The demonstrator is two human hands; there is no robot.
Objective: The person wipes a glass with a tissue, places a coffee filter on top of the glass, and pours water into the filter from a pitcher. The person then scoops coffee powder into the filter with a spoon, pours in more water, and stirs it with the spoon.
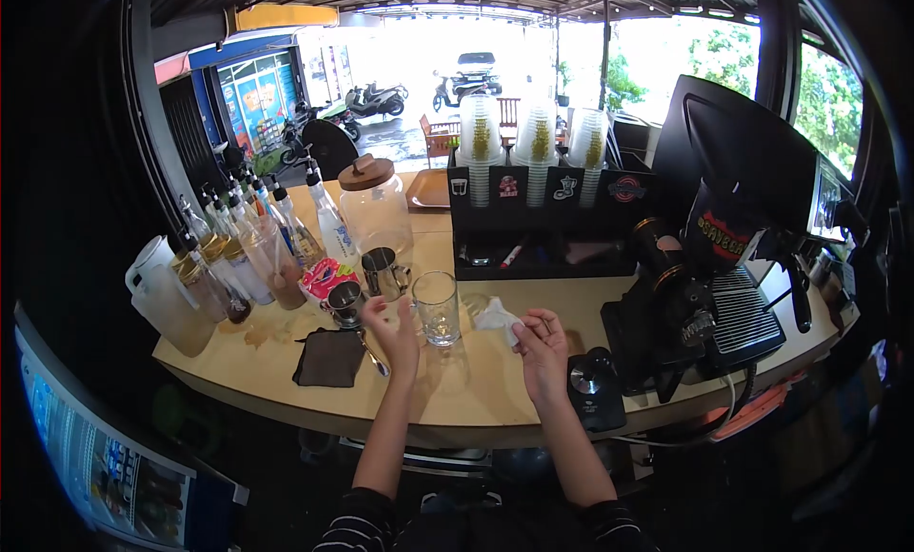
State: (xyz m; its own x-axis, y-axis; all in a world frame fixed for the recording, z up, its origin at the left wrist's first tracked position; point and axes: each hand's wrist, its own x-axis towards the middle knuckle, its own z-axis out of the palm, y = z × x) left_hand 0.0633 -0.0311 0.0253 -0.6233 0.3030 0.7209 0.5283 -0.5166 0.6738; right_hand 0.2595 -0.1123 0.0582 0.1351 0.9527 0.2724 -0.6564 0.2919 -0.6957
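My right hand (541, 350) pinches a crumpled white tissue (497, 317) above the wooden counter, to the right of a clear glass mug (437, 309). The mug stands upright and looks empty. Just left of it is my left hand (393, 333), raised with its fingers apart and nothing visible in it. Behind my left hand stand a metal pitcher (381, 272) and a smaller metal cup (345, 303). A folded dark cloth (328, 358) lies on the counter to the left, with a spoon (373, 354) beside it.
Syrup bottles (286, 219) and plastic jugs (169, 295) crowd the left side. A lidded glass jar (374, 209) stands behind the pitcher. A black organizer (543, 224) holds stacked cups at the back. To the right are a small scale (595, 390), a grinder (666, 257) and a coffee machine (738, 314).
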